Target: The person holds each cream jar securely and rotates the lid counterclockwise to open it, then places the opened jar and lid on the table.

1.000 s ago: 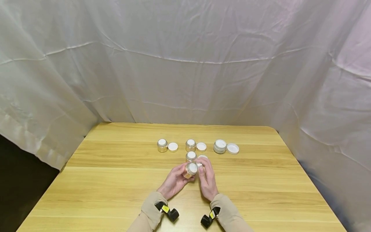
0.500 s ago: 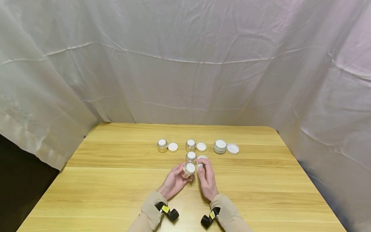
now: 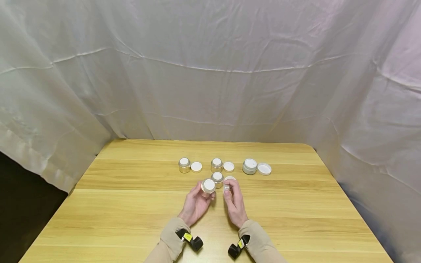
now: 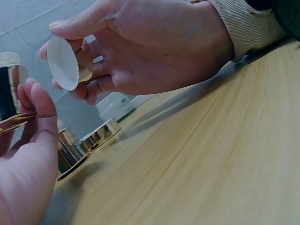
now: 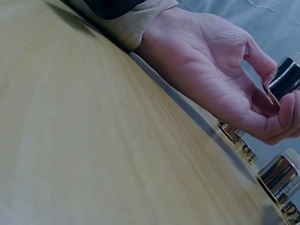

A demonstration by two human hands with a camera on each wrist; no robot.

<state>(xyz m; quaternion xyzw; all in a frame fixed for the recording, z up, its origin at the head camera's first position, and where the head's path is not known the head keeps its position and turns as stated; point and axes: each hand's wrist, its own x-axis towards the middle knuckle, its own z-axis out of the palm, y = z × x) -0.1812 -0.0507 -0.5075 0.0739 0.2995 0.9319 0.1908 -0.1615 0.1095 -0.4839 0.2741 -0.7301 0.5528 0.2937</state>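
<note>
My left hand (image 3: 193,207) grips a gold cosmetic jar (image 3: 208,186) with a white top, held above the table and tilted. In the left wrist view its fingers curl round the jar's base at the left edge. Pinched in my right hand (image 3: 235,204) is a gold lid (image 4: 63,63), white inside, turned on edge and apart from the jar. Just beyond the hands stands another gold jar (image 3: 217,176), its lid (image 3: 230,178) beside it, partly hidden by my right fingers. The right wrist view shows the left hand holding the jar.
At the back stand a gold jar (image 3: 184,166) with its lid (image 3: 196,167), a second gold jar (image 3: 216,165) with a lid (image 3: 228,167), and a wider pale jar (image 3: 249,167) with a lid (image 3: 264,168). A grey curtain (image 3: 210,91) hangs behind the wooden table (image 3: 131,212).
My left hand has drawn the jar left and slightly up, away from the lid, and its tilt has lessened. The right hand with the lid has hardly moved.
</note>
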